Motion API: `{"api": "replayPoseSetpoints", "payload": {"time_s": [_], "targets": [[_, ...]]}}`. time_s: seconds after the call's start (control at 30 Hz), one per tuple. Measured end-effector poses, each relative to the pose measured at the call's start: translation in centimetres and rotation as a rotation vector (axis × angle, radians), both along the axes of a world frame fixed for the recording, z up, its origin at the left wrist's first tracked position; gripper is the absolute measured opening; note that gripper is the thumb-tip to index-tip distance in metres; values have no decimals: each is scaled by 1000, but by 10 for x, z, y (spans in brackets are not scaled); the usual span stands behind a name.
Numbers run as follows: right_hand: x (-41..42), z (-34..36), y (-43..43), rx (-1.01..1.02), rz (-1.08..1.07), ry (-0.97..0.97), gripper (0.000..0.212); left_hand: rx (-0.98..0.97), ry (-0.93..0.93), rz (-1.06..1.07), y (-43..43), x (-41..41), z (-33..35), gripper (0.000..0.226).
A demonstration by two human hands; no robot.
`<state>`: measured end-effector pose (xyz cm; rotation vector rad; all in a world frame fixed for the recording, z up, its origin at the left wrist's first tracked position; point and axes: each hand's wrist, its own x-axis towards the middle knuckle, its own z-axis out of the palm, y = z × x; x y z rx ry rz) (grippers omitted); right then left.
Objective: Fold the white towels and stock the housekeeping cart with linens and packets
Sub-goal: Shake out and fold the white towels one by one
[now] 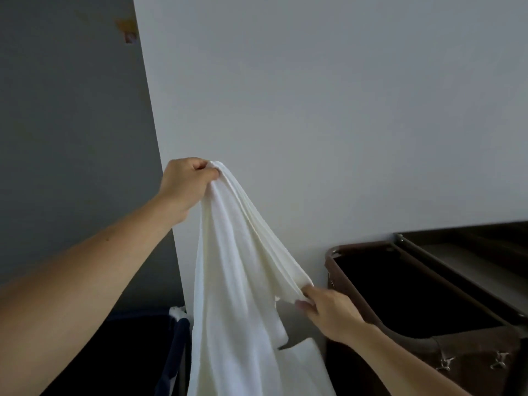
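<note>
White towel (pixel 228 281) is pinched at a bunched corner by the curled fingers and thumb of the left hand (pixel 185 184), raised high. A lower edge is gripped by the right hand (pixel 328 310). It is hung in mid-air before a pale wall (pixel 343 110), between a dark blue bin (pixel 174 355) and the brown cart (pixel 428 284).

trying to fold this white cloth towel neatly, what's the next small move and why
Probably slide the right hand along the white cloth towel to its corner and lift level with the left hand: the left grips a bunched end high, the right pinches an edge lower, so the cloth hangs crumpled, not flat.
</note>
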<state>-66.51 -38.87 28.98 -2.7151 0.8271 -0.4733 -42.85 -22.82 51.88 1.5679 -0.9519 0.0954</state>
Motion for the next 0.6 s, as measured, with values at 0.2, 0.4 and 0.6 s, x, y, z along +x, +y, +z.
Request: {"api": "replayPoseSetpoints", "payload": {"time_s": [0.2,0.4,0.6], "targets": [[-9,200,-51,-84,-94,-316,29,-50,-112,193,29,75,66,20],[-6,365,-27,-333,-8,-430,36,-68,-155,283,56,106,111,20],[1,416,5,-443,-3,-370,35,-29,-37,127,93,114,111,18]]}}
